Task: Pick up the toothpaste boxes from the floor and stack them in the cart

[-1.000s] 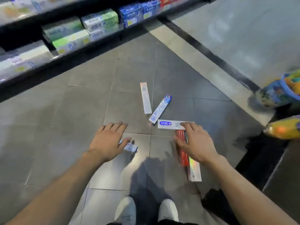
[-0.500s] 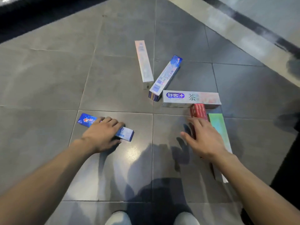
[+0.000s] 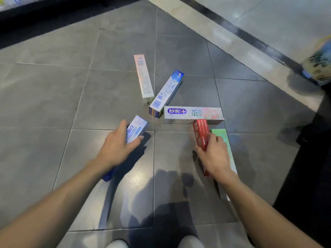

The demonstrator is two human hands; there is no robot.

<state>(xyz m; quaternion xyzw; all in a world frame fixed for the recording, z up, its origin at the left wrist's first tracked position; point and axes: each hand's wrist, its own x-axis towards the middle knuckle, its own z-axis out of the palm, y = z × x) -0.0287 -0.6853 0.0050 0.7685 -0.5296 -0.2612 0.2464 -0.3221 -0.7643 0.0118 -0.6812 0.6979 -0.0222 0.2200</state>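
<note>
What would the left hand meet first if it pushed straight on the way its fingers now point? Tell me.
Probably the near end of the blue-and-white toothpaste box lying diagonally. The left hand, gripping a pale blue box, points up and right towards it. Bare grey floor tile lies between; depth is unclear.

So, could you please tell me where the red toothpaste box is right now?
In the head view, the red toothpaste box is right of centre, gripped by the right hand, between the white tea-labelled box and the green box.

floor (image 3: pixel 114 97): grey glossy tiles | pale strip (image 3: pixel 223 42) (dark-edged) | shelving, possibly, top-left
</note>
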